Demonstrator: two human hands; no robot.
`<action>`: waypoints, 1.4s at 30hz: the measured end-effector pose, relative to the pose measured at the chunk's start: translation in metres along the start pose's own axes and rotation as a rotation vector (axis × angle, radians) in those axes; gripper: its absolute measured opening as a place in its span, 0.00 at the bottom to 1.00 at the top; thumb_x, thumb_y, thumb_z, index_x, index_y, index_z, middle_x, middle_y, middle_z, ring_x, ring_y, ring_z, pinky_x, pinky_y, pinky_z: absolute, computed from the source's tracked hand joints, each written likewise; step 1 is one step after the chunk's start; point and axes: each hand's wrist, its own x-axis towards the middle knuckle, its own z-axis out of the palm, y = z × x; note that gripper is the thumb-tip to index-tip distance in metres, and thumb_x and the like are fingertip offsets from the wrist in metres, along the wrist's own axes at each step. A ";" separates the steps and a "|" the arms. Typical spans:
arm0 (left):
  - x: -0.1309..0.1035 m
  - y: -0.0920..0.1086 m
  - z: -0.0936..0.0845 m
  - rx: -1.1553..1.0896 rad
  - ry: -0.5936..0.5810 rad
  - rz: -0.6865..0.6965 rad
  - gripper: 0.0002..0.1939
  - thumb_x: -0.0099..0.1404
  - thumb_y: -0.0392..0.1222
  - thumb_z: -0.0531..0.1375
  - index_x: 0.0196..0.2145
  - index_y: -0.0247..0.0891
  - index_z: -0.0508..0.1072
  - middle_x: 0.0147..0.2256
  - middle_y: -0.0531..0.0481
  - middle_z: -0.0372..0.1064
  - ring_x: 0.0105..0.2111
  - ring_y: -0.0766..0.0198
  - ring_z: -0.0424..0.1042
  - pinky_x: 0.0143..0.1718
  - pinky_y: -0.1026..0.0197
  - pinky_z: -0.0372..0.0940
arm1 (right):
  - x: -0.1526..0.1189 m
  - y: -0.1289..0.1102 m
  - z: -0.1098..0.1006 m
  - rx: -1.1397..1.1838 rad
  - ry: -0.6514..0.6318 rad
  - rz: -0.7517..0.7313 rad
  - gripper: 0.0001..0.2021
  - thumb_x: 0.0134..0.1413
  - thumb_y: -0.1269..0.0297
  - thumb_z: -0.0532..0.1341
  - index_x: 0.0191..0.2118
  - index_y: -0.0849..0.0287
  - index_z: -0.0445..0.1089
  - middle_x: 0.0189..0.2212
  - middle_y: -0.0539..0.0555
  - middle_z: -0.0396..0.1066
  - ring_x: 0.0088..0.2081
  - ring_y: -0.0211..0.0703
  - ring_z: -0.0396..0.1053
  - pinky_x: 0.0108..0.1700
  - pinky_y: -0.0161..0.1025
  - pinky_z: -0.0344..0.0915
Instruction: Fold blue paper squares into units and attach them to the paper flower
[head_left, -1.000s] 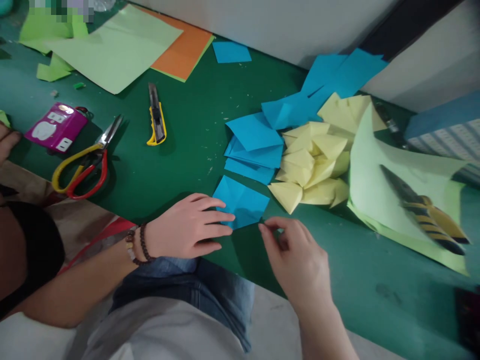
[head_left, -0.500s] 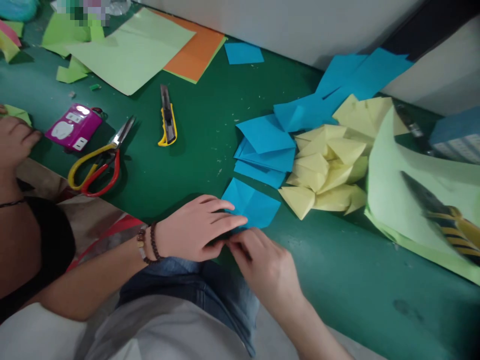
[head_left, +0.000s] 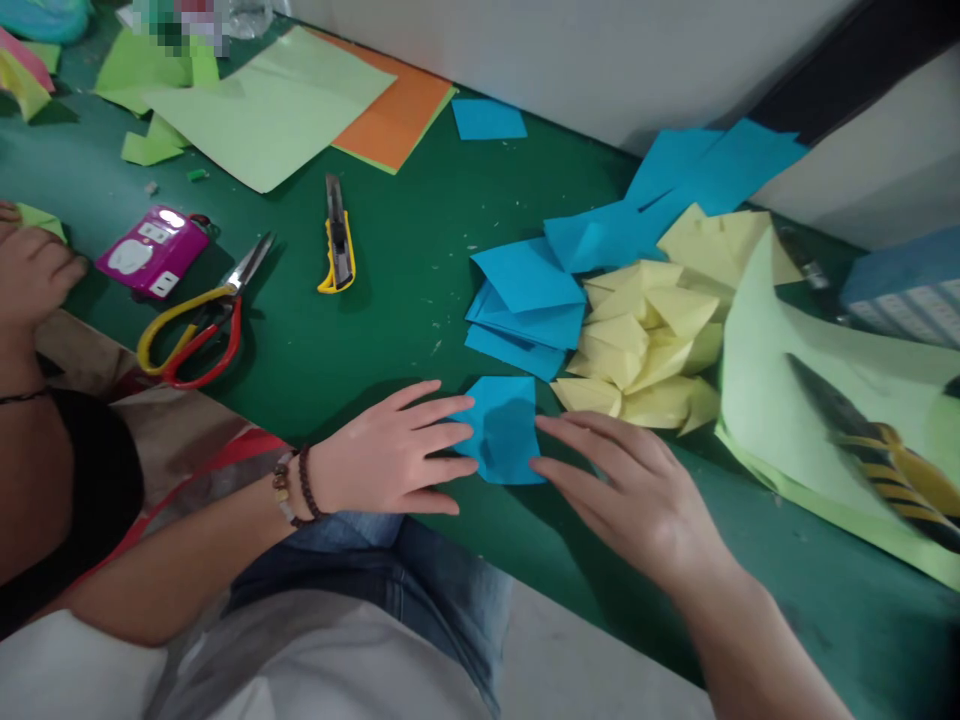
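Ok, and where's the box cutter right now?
In the head view, the box cutter lies on the green table, left of centre, just right of the red-and-yellow scissors and below the orange paper.

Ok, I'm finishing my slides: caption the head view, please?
Left hand and right hand at opposite edges of a blue sheet, near folded yellow papers.

Paper square [head_left: 508, 430] on table [head_left: 397, 330] between left hand [head_left: 394, 452] and right hand [head_left: 649, 500], paper stack [head_left: 529, 285] behind, scissors [head_left: 236, 290] leftward.
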 end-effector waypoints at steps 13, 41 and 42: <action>0.002 0.000 0.000 0.018 -0.033 0.072 0.17 0.68 0.53 0.57 0.47 0.41 0.75 0.54 0.45 0.70 0.57 0.51 0.65 0.59 0.48 0.60 | 0.019 -0.007 0.007 0.320 0.027 0.102 0.07 0.62 0.71 0.58 0.39 0.57 0.74 0.32 0.52 0.77 0.39 0.44 0.70 0.41 0.42 0.71; 0.007 0.001 -0.005 -0.022 -0.146 0.048 0.18 0.69 0.52 0.57 0.53 0.45 0.71 0.55 0.51 0.69 0.59 0.53 0.60 0.61 0.49 0.52 | 0.025 -0.009 0.026 0.315 0.051 0.208 0.04 0.61 0.73 0.58 0.41 0.59 0.68 0.32 0.54 0.75 0.36 0.43 0.69 0.40 0.42 0.69; 0.007 0.001 -0.005 -0.024 -0.149 0.047 0.18 0.69 0.52 0.57 0.53 0.45 0.72 0.55 0.51 0.69 0.59 0.53 0.60 0.61 0.49 0.52 | 0.024 -0.009 0.026 0.319 0.047 0.216 0.04 0.61 0.73 0.58 0.41 0.59 0.68 0.33 0.54 0.75 0.36 0.43 0.69 0.40 0.42 0.69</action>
